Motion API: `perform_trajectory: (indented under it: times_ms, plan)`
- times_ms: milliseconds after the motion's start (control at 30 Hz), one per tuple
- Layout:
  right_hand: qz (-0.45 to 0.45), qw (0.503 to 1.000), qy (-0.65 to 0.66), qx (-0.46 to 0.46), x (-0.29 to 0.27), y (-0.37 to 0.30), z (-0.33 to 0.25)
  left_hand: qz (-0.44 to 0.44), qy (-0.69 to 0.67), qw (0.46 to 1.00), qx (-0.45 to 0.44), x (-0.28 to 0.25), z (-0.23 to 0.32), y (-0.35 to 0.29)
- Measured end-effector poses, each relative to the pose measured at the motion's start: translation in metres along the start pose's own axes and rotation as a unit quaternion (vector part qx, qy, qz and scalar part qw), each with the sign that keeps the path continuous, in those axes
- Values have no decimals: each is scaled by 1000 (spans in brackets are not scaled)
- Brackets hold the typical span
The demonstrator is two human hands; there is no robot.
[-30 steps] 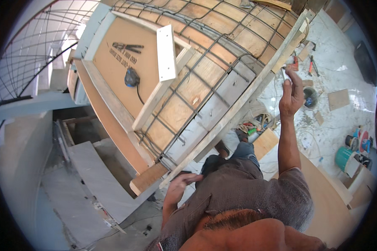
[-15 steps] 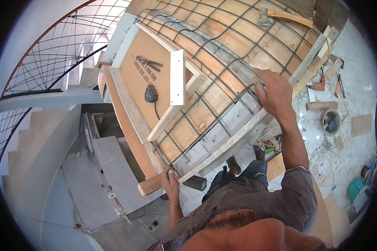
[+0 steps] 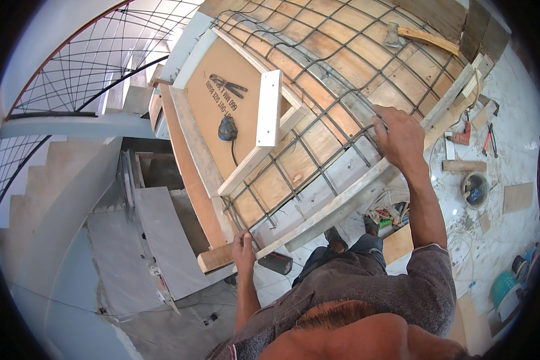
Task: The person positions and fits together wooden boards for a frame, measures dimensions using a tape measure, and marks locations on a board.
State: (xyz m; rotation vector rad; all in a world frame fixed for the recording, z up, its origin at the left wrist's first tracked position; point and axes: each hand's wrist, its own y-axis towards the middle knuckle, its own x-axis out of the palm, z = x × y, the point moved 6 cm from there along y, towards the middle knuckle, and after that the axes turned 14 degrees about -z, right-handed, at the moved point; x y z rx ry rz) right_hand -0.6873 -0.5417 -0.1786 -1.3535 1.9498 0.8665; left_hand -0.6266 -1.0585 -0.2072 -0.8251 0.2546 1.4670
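Note:
A grid of thin steel rebar (image 3: 314,115) lies over a wooden form floored with plywood panels. My right hand (image 3: 400,137) is closed at the near side of the grid, its fingers curled over a rebar rod beside the edge board (image 3: 342,201). At the near left corner, my left hand (image 3: 243,251) is closed around a rebar end, next to a short wood block (image 3: 217,258). Its fingertips are partly hidden. A framed brown board (image 3: 213,144) beside the grid carries pliers (image 3: 228,86) and a dark tape measure (image 3: 227,129).
A hatchet (image 3: 423,39) rests on the far part of the grid. On the tiled floor to the right are a red drill (image 3: 462,135), a bucket (image 3: 475,187) and wood offcuts. Stairs (image 3: 39,192) and grey panels (image 3: 162,228) stand below at the left.
The whole view has shifted slightly, with the form appearing a little farther right and lower. Both hands keep their places on the rebar.

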Motion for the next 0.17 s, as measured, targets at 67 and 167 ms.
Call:
perform_trajectory:
  times_ms: [67, 167]
  plan:
    - [-15, 1000, -7, 11, 2, 0, -1, 9, 31, 999, 43, 4, 8, -3]
    - [-19, 999, 5, 32, 3, 1, -1, -5, 40, 999, 35, 3, 3, 0]
